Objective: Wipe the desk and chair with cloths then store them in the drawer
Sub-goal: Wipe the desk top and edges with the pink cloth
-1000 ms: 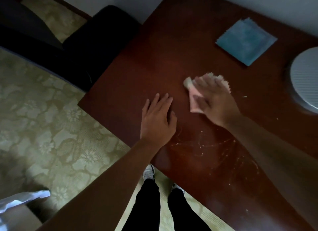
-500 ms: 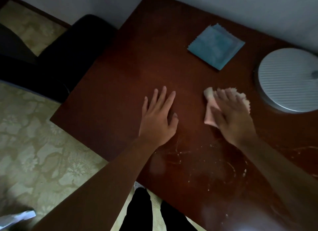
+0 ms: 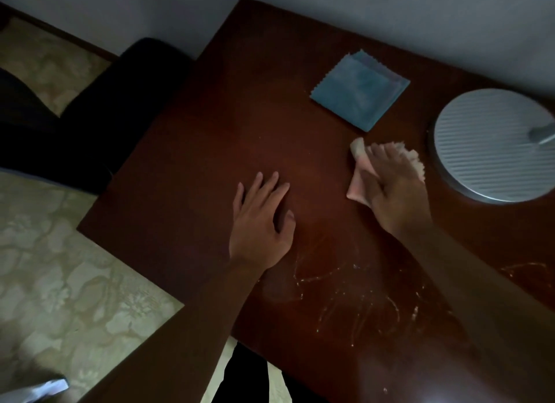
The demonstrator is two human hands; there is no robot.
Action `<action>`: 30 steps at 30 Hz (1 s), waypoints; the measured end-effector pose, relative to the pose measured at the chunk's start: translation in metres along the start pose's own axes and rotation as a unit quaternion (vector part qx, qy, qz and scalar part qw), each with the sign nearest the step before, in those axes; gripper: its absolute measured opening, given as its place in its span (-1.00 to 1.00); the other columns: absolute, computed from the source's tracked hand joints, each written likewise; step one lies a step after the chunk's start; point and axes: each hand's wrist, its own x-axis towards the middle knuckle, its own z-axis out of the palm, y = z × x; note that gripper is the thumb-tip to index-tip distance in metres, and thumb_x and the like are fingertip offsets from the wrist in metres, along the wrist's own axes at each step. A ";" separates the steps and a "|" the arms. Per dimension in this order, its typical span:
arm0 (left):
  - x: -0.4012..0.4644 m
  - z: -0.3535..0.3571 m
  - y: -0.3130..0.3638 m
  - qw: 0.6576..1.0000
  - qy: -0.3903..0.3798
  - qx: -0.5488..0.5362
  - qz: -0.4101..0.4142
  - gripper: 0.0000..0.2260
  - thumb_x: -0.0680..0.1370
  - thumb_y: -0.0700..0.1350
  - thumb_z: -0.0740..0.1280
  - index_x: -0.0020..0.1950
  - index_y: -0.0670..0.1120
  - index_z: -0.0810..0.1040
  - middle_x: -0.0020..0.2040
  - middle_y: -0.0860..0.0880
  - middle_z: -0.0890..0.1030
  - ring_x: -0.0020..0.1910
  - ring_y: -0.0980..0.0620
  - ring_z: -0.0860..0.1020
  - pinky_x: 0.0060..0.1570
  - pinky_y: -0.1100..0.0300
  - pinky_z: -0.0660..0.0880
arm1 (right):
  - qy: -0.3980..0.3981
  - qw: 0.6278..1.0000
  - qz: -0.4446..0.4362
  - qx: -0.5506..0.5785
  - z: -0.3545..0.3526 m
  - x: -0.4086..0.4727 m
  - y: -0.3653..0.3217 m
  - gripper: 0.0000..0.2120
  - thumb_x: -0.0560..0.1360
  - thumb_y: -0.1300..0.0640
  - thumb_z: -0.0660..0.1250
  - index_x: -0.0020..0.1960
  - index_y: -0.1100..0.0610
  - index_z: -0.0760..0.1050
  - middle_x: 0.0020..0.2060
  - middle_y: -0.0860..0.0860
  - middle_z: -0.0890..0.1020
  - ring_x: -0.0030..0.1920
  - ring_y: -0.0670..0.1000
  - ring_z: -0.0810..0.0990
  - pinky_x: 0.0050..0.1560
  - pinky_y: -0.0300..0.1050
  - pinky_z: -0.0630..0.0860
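Note:
The dark red-brown desk (image 3: 210, 168) fills the middle of the head view. My right hand (image 3: 393, 189) presses a crumpled pink cloth (image 3: 359, 180) flat against the desk top, fingers spread over it. My left hand (image 3: 261, 219) lies palm down on the wood with fingers apart, holding nothing, left of the pink cloth. A folded blue cloth (image 3: 360, 89) lies farther back near the wall. A black chair (image 3: 99, 108) stands at the desk's left side. Pale smears and crumbs (image 3: 354, 297) mark the wood near the front. No drawer is visible.
A round ribbed grey lamp base (image 3: 486, 144) sits at the right, close to the pink cloth. A pale wall runs behind the desk. Patterned beige floor (image 3: 60, 282) lies to the left. My dark trouser legs (image 3: 240, 375) show below the desk's front edge.
My right hand has slid the pink cloth to the right, toward the lamp base. The left hand stays flat in the same place on the desk. The view has shifted.

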 end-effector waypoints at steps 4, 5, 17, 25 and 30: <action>0.000 0.001 0.000 1.000 0.012 -0.001 0.002 -0.55 0.56 0.04 0.19 0.43 -0.06 0.47 0.51 -0.02 0.37 0.56 -0.01 0.18 0.54 -0.13 -0.01 | -0.015 1.000 -0.021 0.005 0.011 -0.019 -0.022 -0.56 0.63 0.11 0.15 0.49 0.15 0.30 0.45 0.12 0.37 0.51 0.13 0.23 0.52 0.05 0.11; 0.000 0.001 0.000 1.000 0.013 -0.001 0.003 -0.55 0.56 0.04 0.18 0.42 -0.06 0.47 0.50 -0.02 0.37 0.56 -0.02 0.18 0.54 -0.13 0.00 | -0.016 0.999 -0.037 0.004 0.013 -0.038 -0.026 -0.55 0.62 0.09 0.13 0.48 0.15 0.32 0.44 0.11 0.39 0.50 0.13 0.25 0.50 0.10 0.16; 0.000 0.003 -0.001 1.000 0.010 -0.001 0.003 -0.55 0.56 0.03 0.20 0.43 -0.06 0.45 0.51 -0.02 0.36 0.57 -0.01 0.16 0.55 -0.13 -0.02 | 0.003 1.000 0.005 -0.006 0.004 -0.038 -0.012 -0.55 0.61 0.05 0.11 0.45 0.16 0.36 0.40 0.14 0.44 0.48 0.13 0.29 0.50 0.09 0.16; 0.000 -0.001 0.002 1.000 0.010 0.001 0.001 -0.54 0.55 0.03 0.19 0.42 -0.07 0.46 0.50 -0.04 0.38 0.56 -0.02 0.18 0.54 -0.13 0.00 | -0.017 0.998 -0.048 -0.044 0.006 -0.055 -0.014 -0.55 0.60 0.04 0.09 0.44 0.15 0.39 0.39 0.12 0.46 0.48 0.14 0.29 0.49 0.15 0.19; 0.000 0.001 0.002 1.000 0.017 0.003 0.003 -0.54 0.54 0.04 0.19 0.41 -0.08 0.48 0.49 -0.03 0.39 0.55 -0.03 0.20 0.54 -0.13 0.01 | -0.013 0.999 0.004 -0.043 0.021 -0.030 -0.034 -0.55 0.64 0.06 0.08 0.50 0.14 0.29 0.47 0.13 0.35 0.53 0.16 0.17 0.53 0.15 0.08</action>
